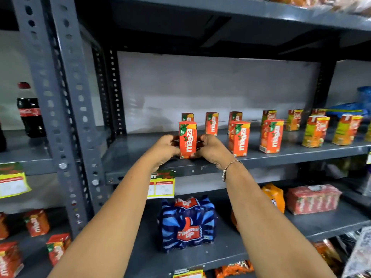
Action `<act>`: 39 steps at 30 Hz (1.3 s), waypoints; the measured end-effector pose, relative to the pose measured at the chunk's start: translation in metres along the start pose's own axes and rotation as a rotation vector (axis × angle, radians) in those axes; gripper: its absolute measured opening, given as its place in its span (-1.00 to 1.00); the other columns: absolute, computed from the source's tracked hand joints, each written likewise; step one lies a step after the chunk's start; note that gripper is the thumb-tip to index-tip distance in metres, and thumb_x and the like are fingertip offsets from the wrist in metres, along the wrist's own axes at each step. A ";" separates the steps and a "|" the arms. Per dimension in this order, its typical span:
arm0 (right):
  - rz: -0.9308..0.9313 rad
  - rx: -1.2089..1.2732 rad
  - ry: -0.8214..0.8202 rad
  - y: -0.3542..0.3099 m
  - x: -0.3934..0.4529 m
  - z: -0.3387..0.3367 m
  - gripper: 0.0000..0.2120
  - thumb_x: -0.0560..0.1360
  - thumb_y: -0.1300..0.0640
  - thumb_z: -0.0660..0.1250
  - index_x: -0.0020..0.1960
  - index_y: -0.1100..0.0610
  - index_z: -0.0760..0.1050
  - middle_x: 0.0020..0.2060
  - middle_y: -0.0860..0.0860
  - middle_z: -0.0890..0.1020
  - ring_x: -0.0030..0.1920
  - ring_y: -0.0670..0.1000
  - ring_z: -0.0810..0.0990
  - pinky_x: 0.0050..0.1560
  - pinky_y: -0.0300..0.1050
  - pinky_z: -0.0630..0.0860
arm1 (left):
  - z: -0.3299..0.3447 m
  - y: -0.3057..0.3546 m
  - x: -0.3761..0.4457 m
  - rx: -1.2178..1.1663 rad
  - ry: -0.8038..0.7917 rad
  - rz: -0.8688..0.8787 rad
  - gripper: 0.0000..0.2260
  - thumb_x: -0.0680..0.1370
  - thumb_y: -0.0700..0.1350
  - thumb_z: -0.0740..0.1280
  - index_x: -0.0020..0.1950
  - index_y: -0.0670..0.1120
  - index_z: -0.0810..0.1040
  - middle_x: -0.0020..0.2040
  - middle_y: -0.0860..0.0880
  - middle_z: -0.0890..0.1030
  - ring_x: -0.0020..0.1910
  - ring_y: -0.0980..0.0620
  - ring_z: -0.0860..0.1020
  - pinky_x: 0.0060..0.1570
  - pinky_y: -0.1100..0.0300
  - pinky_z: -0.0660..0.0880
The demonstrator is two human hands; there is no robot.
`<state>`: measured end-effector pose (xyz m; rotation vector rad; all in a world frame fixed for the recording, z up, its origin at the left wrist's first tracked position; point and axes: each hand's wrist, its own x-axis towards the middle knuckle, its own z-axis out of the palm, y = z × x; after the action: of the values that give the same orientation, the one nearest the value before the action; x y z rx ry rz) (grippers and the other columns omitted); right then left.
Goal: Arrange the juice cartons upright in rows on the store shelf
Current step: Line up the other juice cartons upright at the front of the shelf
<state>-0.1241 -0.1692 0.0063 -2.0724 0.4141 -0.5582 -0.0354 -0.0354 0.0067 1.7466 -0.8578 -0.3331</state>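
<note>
An orange Maaza juice carton (187,138) stands upright at the front of the grey store shelf (281,155). My left hand (163,150) grips its left side and my right hand (211,147) grips its right side. Two more Maaza cartons (239,138) (271,135) stand upright in the front row to the right. Behind them a back row holds three Maaza cartons (211,123), one partly hidden by the held carton. Further right stand green-and-orange juice cartons (315,131) in two rows.
A grey perforated upright (66,109) bounds the shelf on the left, with a cola bottle (30,113) beyond it. Below sit a blue Thums Up pack (187,223), a wrapped carton pack (313,198), a price tag (161,184) and loose Maaza cartons (37,222) at lower left.
</note>
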 end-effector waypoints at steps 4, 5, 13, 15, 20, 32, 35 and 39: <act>-0.004 -0.026 -0.001 0.014 -0.006 -0.021 -0.59 0.31 0.35 0.49 0.13 0.22 0.51 0.04 0.13 0.65 0.11 0.10 0.60 0.25 0.09 0.47 | 0.022 0.009 -0.006 0.103 0.014 -0.029 -0.51 0.37 -0.38 0.43 0.28 -0.20 0.48 0.16 -0.16 0.63 0.14 -0.08 0.57 0.16 0.09 0.46; -0.010 -0.033 0.002 0.017 -0.007 -0.026 -0.60 0.31 0.34 0.49 0.12 0.22 0.51 0.03 0.13 0.66 0.10 0.10 0.60 0.25 0.09 0.47 | 0.028 0.012 -0.007 0.116 0.008 -0.036 -0.51 0.37 -0.39 0.42 0.29 -0.20 0.48 0.18 -0.16 0.62 0.15 -0.07 0.56 0.15 0.11 0.44; -0.048 -0.092 -0.017 0.032 -0.014 -0.046 -0.54 0.33 0.26 0.50 0.19 0.20 0.47 0.11 0.13 0.63 0.17 0.11 0.56 0.28 0.08 0.44 | 0.055 0.026 -0.010 0.229 0.052 -0.075 -0.57 0.45 -0.40 0.21 0.29 -0.18 0.48 0.11 -0.16 0.62 0.02 -0.05 0.55 -0.09 0.13 0.44; -0.054 -0.074 -0.022 0.033 -0.016 -0.047 -0.49 0.32 0.26 0.51 0.23 0.21 0.45 0.14 0.14 0.62 0.18 0.12 0.55 0.29 0.09 0.43 | 0.057 0.026 -0.013 0.263 0.066 -0.086 -0.62 0.46 -0.39 0.20 0.24 -0.18 0.51 -0.05 -0.09 0.62 -0.10 0.02 0.55 -0.19 0.16 0.44; -0.053 -0.052 -0.035 0.033 -0.019 -0.049 -0.50 0.34 0.29 0.49 0.24 0.21 0.45 0.13 0.13 0.63 0.18 0.10 0.56 0.28 0.01 0.44 | 0.056 0.030 -0.020 0.268 0.034 -0.093 -0.68 0.44 -0.33 0.34 0.19 -0.21 0.55 0.05 -0.17 0.65 0.06 -0.10 0.60 0.15 -0.01 0.51; -0.099 -0.109 -0.019 0.040 -0.018 -0.048 -0.58 0.38 0.25 0.46 0.21 0.17 0.45 0.12 0.12 0.63 0.15 0.08 0.57 0.22 0.00 0.49 | 0.055 0.027 -0.020 0.305 0.024 -0.106 -0.69 0.47 -0.30 0.37 0.21 -0.18 0.57 0.14 -0.13 0.65 0.17 -0.09 0.57 0.30 -0.08 0.42; -0.102 -0.099 -0.038 0.040 -0.017 -0.048 -0.56 0.38 0.25 0.47 0.23 0.17 0.46 0.14 0.11 0.63 0.17 0.08 0.57 0.25 0.03 0.47 | 0.054 0.028 -0.019 0.296 0.011 -0.099 -0.68 0.47 -0.28 0.38 0.22 -0.17 0.57 0.14 -0.11 0.65 0.16 -0.07 0.57 0.30 -0.05 0.42; -0.109 -0.101 -0.030 0.040 -0.018 -0.047 -0.58 0.39 0.23 0.46 0.22 0.14 0.48 0.13 0.09 0.64 0.16 0.07 0.58 0.25 0.00 0.47 | 0.054 0.027 -0.019 0.278 -0.003 -0.087 -0.67 0.47 -0.23 0.40 0.24 -0.18 0.56 0.16 -0.11 0.65 0.17 -0.06 0.57 0.31 -0.01 0.41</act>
<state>-0.1677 -0.2140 -0.0099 -2.2076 0.3186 -0.5810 -0.0916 -0.0642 0.0092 2.0461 -0.8637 -0.2838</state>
